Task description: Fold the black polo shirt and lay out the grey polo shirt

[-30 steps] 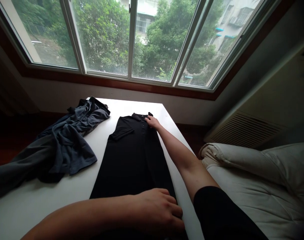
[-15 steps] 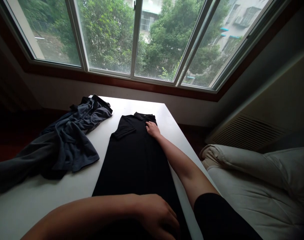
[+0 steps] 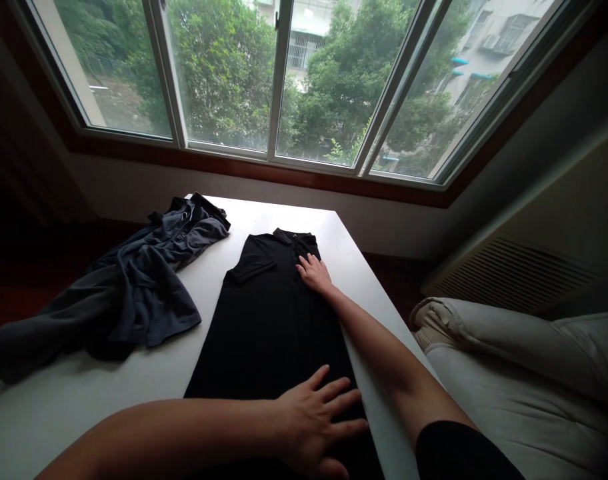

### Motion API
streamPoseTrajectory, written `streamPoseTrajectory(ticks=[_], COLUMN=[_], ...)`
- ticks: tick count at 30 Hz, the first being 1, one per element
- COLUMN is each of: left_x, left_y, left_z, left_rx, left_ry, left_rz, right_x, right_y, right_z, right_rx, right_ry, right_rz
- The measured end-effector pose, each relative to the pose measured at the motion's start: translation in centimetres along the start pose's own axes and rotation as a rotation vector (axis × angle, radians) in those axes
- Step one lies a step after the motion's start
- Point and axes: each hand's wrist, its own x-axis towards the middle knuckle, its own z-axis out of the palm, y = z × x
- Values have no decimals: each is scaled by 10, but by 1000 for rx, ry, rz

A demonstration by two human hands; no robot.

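A black short-sleeved collared shirt [image 3: 264, 333] lies flat on the white table [image 3: 149, 380], its collar toward the window. One sleeve is folded in over the body on the left side. My right hand [image 3: 315, 272] rests on the upper right part of the shirt below the collar, fingers spread and holding nothing. Nearer to me, my left hand [image 3: 320, 423] lies across the lower part of the shirt with its fingers spread wide near the right edge of the cloth.
Crumpled dark grey-blue clothes [image 3: 149, 293] lie along the table's left side and hang past its edge. A pale padded sofa [image 3: 514, 373] stands to the right. Beyond the table's far edge is a wide window [image 3: 274, 87] above a low wall.
My left hand has gone from curled to spread flat on the shirt. My right hand has slid slightly toward me, its fingers now more spread. The view has shifted a little.
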Motion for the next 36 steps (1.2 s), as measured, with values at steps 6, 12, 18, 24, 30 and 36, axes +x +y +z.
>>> streamPoseTrajectory(ticks=[6,12,18,24,30,36], left_x=[15,23,-66,-170,-182,-184], left_y=[-15,-21,-30,-41,-25,-15], left_z=[-2,-6,-27,-42,-45,-54], left_rx=[-14,-9,62,306,143,-201], left_ry=[-8,9,187,380,186,347], left_rz=[10,-22,-289,-945,-1066,-985], right_x=[20,38,36,41,74,103], right_y=[11,15,16,-17,-128,-221], right_z=[-3,-12,-15,-18,-13,6], right_rx=[17,11,-29,-77,66,77], right_ry=[-18,-39,-68,124,136,-6], right_rz=[40,53,46,29,-166,-134])
